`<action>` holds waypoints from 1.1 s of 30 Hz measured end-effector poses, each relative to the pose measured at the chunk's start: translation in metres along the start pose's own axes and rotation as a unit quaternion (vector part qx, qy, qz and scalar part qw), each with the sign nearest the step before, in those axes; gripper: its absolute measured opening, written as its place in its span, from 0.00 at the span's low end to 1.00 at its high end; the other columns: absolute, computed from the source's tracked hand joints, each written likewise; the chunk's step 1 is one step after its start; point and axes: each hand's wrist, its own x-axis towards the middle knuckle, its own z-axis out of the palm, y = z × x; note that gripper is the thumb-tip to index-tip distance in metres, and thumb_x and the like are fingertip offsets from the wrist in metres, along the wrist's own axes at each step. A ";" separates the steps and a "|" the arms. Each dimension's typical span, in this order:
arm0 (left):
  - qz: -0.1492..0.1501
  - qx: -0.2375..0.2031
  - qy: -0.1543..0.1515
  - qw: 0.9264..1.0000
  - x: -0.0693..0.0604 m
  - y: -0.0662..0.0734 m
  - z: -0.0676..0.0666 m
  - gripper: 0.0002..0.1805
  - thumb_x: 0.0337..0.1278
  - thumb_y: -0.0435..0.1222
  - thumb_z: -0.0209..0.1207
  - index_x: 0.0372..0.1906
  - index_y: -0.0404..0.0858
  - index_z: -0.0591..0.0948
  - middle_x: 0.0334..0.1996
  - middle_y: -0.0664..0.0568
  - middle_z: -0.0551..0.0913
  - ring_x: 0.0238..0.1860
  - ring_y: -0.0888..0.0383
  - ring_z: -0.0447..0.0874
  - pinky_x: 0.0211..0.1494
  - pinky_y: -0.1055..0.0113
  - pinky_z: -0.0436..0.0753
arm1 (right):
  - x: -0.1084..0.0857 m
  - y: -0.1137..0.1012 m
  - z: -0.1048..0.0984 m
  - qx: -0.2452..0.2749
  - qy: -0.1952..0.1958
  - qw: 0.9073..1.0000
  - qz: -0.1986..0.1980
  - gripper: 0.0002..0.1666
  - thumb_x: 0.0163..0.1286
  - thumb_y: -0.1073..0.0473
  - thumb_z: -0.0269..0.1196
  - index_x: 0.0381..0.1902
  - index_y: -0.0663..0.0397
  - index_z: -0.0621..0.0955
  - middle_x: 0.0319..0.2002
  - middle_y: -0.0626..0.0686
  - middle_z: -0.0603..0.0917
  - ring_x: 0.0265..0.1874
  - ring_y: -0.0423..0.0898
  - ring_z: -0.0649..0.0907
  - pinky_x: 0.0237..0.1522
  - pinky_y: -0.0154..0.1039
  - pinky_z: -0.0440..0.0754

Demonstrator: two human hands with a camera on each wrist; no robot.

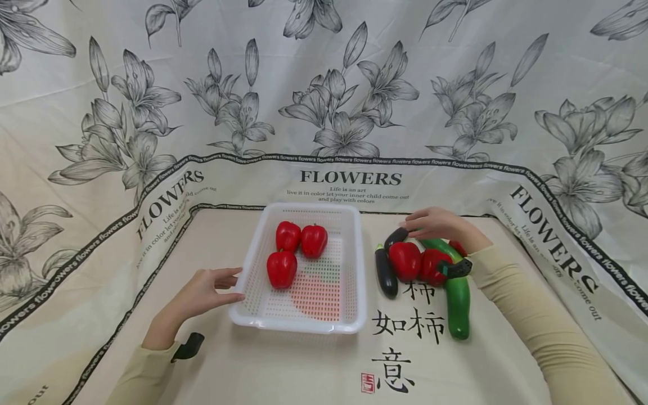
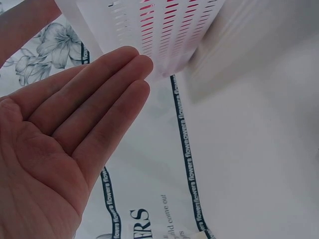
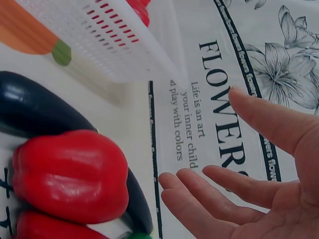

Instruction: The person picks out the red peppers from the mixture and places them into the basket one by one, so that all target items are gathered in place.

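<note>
**Right hand hangs over the far end of the far eggplant**

Nearest the person, black brush characters mark the pale tablecloth. A little farther off on the left, the left hand is at the white basket, its fingers extended and grasping nothing; thumb and fingertips reach the basket's left wall, though firm contact is hard to judge. Three red peppers sit inside, toward the left and far part.

To the right of the basket, a green cucumber points toward the person, and the near eggplant lies lengthwise along the left edge of the pile. Two more red peppers lie side by side between them.

Just beyond these lies the far eggplant, its long axis slanting from near left to far right, up toward the right hand's fingertips. That hand is much the nearer of the two; from it, the eggplant lies below, to the left and toward the person. Its fingers are loosely spread and hold nothing; the right wrist view shows a slight gap.

Farthest back rises the flower-printed curtain.
</note>
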 end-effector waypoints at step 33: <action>0.005 -0.001 0.007 1.000 0.000 -0.002 0.001 0.37 0.45 0.49 0.70 0.59 0.32 0.76 0.45 0.41 0.85 0.46 0.45 0.85 0.48 0.50 0.84 | -0.021 0.067 -0.053 -0.011 0.054 0.998 0.033 0.47 0.71 0.47 0.54 0.70 0.76 0.48 0.70 0.74 0.53 0.66 0.64 0.66 0.66 0.51 0.68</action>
